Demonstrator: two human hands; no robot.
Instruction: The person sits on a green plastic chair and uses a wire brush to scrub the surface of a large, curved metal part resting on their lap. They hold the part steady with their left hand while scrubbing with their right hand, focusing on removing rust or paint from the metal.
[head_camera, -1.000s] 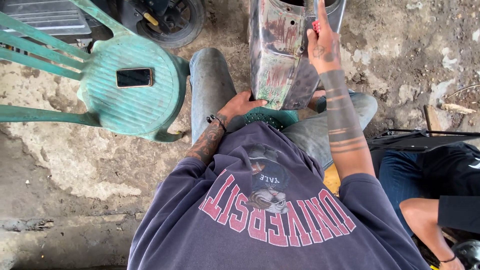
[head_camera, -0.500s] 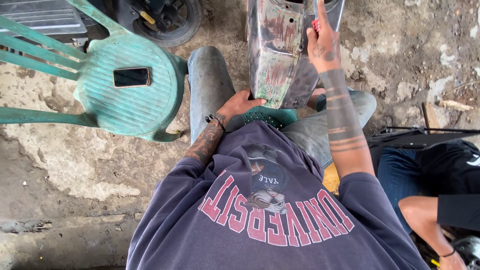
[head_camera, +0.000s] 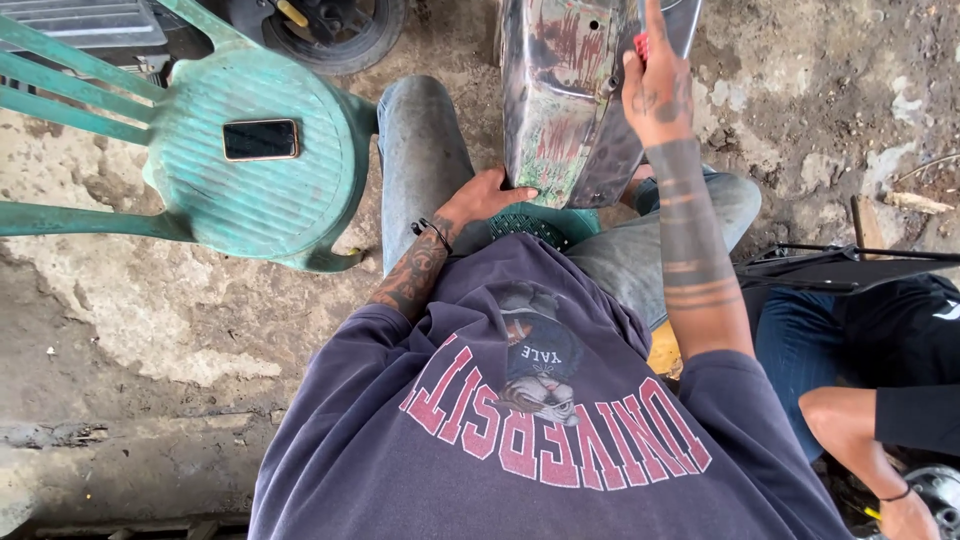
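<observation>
Seated worker steadies worn metal body panel (head_camera: 560, 110) upright btwn knees, left hand (head_camera: 485, 195) flat on lower edge, right hand (head_camera: 655, 85) clamped on red tool (head_camera: 641, 45) w/ rubbing likely mid-step, next stroke needing firm brace

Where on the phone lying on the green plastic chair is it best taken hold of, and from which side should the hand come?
Grip the phone across its two long edges, coming straight down from above. It lies flat, screen up, in the middle of the green chair seat, long side running left to right, with nothing over it. The ribbed seat probably leaves slight gaps under the edges for fingertips.
</observation>
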